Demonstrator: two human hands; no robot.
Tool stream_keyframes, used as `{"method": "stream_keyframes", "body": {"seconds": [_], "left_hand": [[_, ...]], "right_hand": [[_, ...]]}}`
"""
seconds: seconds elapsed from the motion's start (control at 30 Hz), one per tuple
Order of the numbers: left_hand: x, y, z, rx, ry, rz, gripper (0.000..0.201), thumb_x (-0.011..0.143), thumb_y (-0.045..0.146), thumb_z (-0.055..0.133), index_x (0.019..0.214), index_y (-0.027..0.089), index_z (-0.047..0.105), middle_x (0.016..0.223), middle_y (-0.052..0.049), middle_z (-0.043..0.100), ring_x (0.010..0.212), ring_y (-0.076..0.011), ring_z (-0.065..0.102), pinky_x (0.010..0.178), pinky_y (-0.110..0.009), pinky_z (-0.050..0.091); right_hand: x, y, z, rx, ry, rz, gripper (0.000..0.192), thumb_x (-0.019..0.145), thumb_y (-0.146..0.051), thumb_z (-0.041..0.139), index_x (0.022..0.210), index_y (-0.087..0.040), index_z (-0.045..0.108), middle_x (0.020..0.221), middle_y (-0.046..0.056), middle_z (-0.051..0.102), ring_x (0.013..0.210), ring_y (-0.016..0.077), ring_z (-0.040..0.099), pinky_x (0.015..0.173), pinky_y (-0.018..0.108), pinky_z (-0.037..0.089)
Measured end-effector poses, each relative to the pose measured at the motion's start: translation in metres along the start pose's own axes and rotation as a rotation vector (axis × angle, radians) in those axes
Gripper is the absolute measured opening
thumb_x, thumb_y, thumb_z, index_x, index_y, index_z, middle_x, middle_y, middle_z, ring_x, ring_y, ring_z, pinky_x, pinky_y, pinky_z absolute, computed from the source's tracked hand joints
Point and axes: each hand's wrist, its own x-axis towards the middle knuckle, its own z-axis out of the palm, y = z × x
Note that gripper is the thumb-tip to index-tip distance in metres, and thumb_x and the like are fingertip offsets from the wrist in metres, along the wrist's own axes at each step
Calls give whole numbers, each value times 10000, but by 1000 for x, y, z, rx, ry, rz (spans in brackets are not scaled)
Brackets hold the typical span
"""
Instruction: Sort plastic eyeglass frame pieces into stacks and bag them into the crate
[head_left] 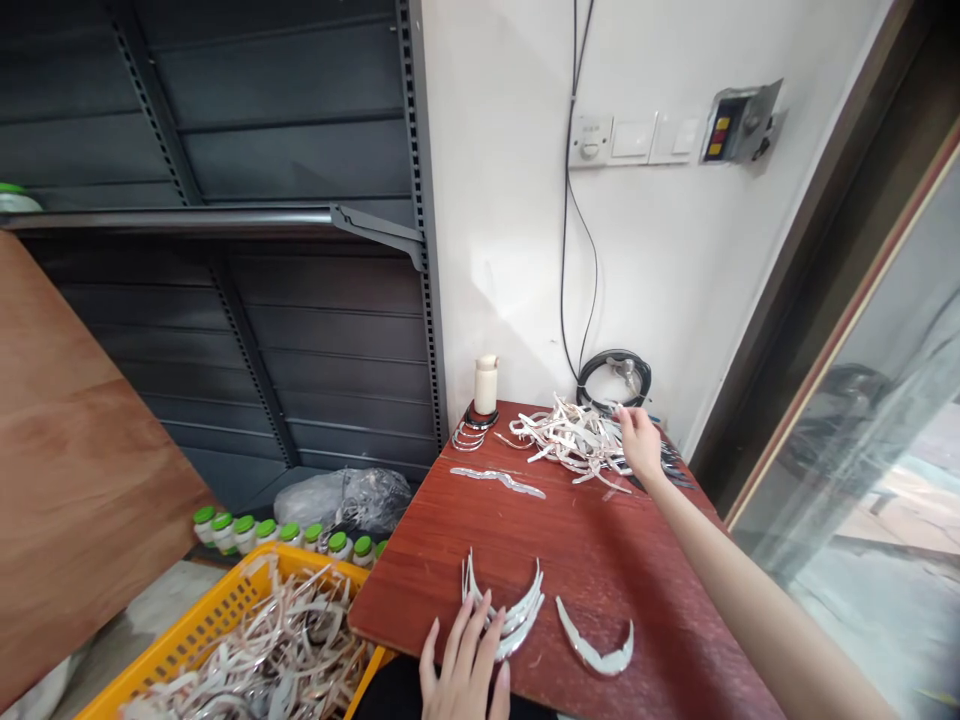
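A loose heap of pale curved strips (574,438) lies at the far end of the red-brown table (600,560), close to the white wall (510,200), and the right hand (639,442) reaches into its right edge with the arm stretched out, fingers bent down onto the strips; whether they are pinched on 1 of them cannot be told. At the near edge of the table the left hand (466,668) lies flat with fingers spread, its fingertips (480,612) resting on a nested stack of crescent-shaped pieces (504,610) without gripping them. Just right of that stack, apart from it, lies a single crescent piece (596,648). Further up the table a long wavy silver strip (499,480) lies alone, and beyond it a few thin wire hoops (469,436) sit beside a small white bottle (486,384) standing upright in the far left corner. A coil of black cable (613,376) rests against the wall behind the heap, under a wall switch panel (634,138). Below the table on the left, a yellow crate (196,630) holds a tangle of similar strips, with a row of green-capped bottles (277,532) behind it, a grey plastic bag (345,498) and dark metal shelving (225,220).
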Motion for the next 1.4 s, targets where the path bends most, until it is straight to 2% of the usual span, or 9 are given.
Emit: {"method": "stream_keyframes", "body": {"seconds": [0.1, 0.27, 0.43, 0.57, 0.73, 0.9, 1.13, 1.23, 1.4], "left_hand": [[1, 1, -5, -16, -26, -13, 450, 884, 199, 438, 1302, 294, 574, 1324, 2, 648, 1250, -150, 540, 1220, -398, 50], [9, 3, -23, 1, -100, 11, 495, 887, 201, 477, 1371, 302, 509, 1392, 12, 594, 1315, -148, 481, 1194, -372, 98], [17, 6, -40, 13, -147, 27, 493, 895, 204, 499, 1381, 286, 494, 1421, 19, 565, 1339, -143, 449, 1166, -357, 131], [17, 7, -40, -51, -117, -15, 442, 908, 229, 490, 1343, 296, 529, 1385, 33, 596, 1321, -143, 464, 1148, -350, 174], [13, 1, -36, -43, -144, -1, 482, 912, 278, 522, 1391, 312, 479, 1406, 32, 578, 1333, -148, 461, 1136, -344, 204], [10, 3, -34, -42, -135, -12, 480, 906, 247, 511, 1382, 299, 490, 1407, 15, 579, 1323, -151, 476, 1166, -344, 167], [6, 0, -21, 9, -93, 19, 457, 897, 226, 489, 1354, 218, 516, 1377, -44, 604, 1294, -161, 503, 1218, -380, 62], [4, -1, -15, 21, -66, 36, 503, 887, 224, 497, 1389, 223, 486, 1341, -37, 630, 1256, -153, 532, 1223, -367, 25], [3, 6, -9, -54, -62, -96, 470, 905, 198, 441, 1359, 294, 516, 1334, -28, 624, 1252, -160, 538, 1208, -406, 93]], "right_hand": [[4, -34, -15, 47, -33, -84, 551, 998, -522, 182, 956, -174, 606, 851, 88, 665, 781, 220, 570, 729, 327, 415], [-19, -112, -22, 100, -394, -421, 228, 849, -357, 557, 690, -224, 652, 675, 1, 648, 756, 183, 567, 854, 316, 386], [-93, -168, 13, -58, -847, -861, 162, 734, -242, 596, 587, -204, 652, 555, 17, 614, 658, 179, 513, 863, 363, 372], [-146, -168, 45, 7, -925, -993, 126, 730, -240, 614, 619, -202, 662, 707, 33, 662, 769, 193, 532, 971, 404, 350], [-162, -147, 48, 310, -836, -769, 71, 777, -175, 613, 759, -211, 672, 1087, 38, 667, 1037, 205, 557, 1050, 417, 323], [-171, -137, 31, 277, -882, -394, 38, 828, -213, 644, 812, -212, 678, 835, -1, 711, 805, 171, 617, 813, 304, 439], [-203, -147, 18, 211, -946, -386, 177, 927, -210, 546, 859, -217, 709, 860, 19, 725, 833, 174, 653, 802, 270, 456], [-181, -137, 21, 229, -759, -378, 205, 942, -234, 510, 860, -236, 697, 862, 7, 719, 833, 162, 648, 805, 257, 461], [-89, -69, 19, 74, -250, -39, 260, 928, -273, 435, 1038, -193, 657, 1058, 108, 673, 962, 245, 604, 892, 380, 438]]}}
